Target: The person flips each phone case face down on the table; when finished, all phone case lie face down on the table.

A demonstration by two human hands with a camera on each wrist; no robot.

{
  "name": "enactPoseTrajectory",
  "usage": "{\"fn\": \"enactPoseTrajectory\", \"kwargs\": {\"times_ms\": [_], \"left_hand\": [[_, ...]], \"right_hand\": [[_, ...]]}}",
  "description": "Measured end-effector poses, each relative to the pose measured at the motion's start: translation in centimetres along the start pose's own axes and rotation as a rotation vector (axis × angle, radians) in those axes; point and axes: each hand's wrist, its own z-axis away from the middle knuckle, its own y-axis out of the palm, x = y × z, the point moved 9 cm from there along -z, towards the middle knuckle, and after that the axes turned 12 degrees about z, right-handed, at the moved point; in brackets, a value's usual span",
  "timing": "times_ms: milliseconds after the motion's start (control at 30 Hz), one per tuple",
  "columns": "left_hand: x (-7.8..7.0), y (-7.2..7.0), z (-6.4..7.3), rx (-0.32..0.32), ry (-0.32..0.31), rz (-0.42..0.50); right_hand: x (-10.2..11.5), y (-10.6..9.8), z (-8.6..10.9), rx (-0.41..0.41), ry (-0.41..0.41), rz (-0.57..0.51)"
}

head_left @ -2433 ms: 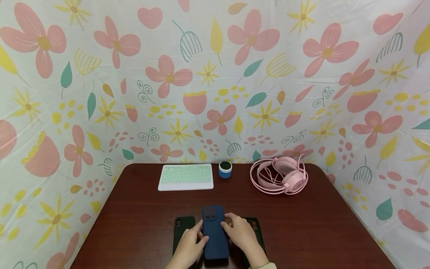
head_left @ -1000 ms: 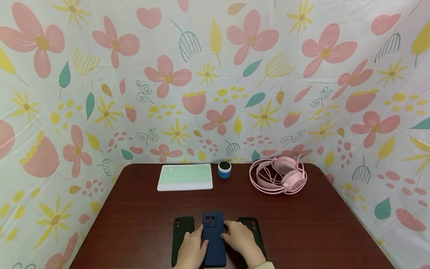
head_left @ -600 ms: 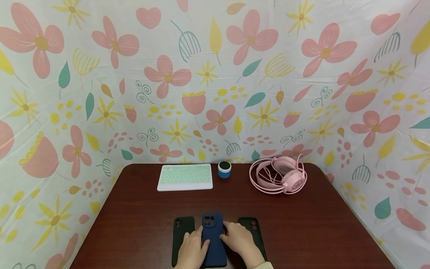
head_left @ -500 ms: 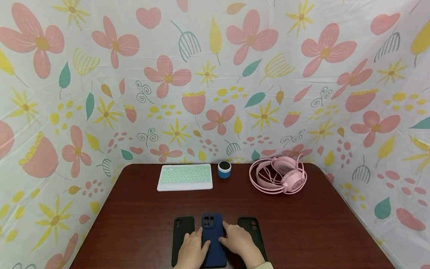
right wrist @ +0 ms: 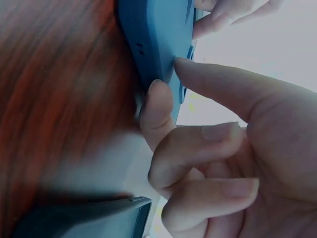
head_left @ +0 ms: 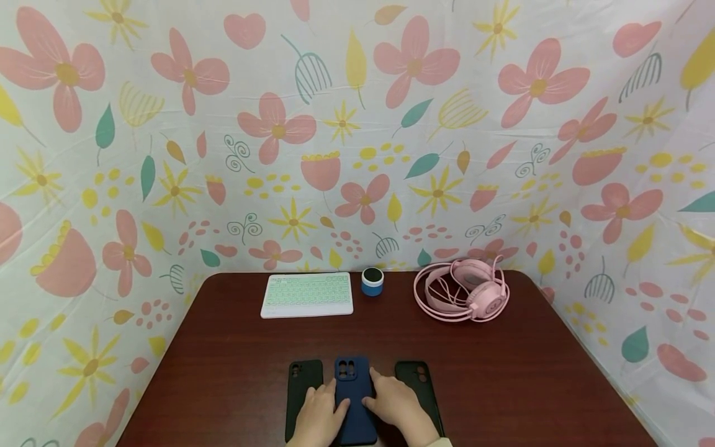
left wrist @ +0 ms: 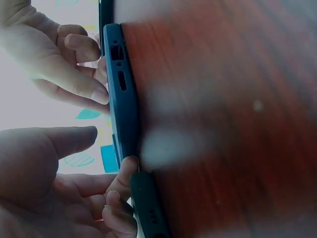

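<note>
A dark blue phone case (head_left: 357,400) lies back up on the table, camera cutout at the far end. To its left my left hand (head_left: 317,415) touches its side with the index finger; in the left wrist view that thumb (left wrist: 74,139) is stretched out, clear of the case. From the right my right hand (head_left: 398,400) has thumb and index finger at the case's edge, the thumb tip (right wrist: 185,67) on its top and the index fingertip (right wrist: 158,94) against its side. A black phone case (head_left: 298,385) lies under my left hand's side, another black phone case (head_left: 427,386) beside my right hand.
Along the back of the brown table (head_left: 503,366) are a white keyboard (head_left: 307,295) with green keys, a small blue and white cylinder (head_left: 372,282), and pink headphones (head_left: 472,292) with a coiled cable. A flowered curtain (head_left: 357,124) hangs behind and at both sides.
The blue phone case has come down flat onto the table and slightly nearer to me since the earliest frame. Over the last half second the hands have barely shifted.
</note>
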Motion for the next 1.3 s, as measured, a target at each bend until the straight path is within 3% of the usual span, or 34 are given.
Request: {"fn": "enactPoseTrajectory", "kwargs": {"times_ms": [233, 367, 533, 767, 867, 1067, 1300], "left_hand": [[-0.2, -0.4, -0.2, -0.02, 0.002, -0.014], [-0.8, -1.0, -0.1, -0.07, 0.001, -0.023], [-2.1, -1.0, -0.1, -0.078, 0.056, 0.017], [-4.3, 1.4, 0.1, 0.046, 0.137, 0.104], [-5.3, 2.7, 0.2, 0.112, 0.146, 0.132], [-7.0, 5.0, 0.4, 0.169, 0.197, 0.088], [-7.3, 7.1, 0.2, 0.199, 0.198, -0.03]], "right_hand": [[-0.9, -0.5, 0.7, -0.02, 0.008, -0.097], [-1.7, -1.5, 1.2, -0.057, -0.01, -0.15], [-3.3, -3.0, 2.0, -0.117, 0.024, -0.2], [-6.7, -5.3, 3.1, -0.279, 0.166, -0.147], [-8.1, -5.8, 3.5, -0.306, 0.22, -0.139], [-9.8, -5.8, 3.9, -0.289, 0.286, -0.108], [-11.2, -5.0, 4.0, -0.24, 0.336, -0.089]]}}
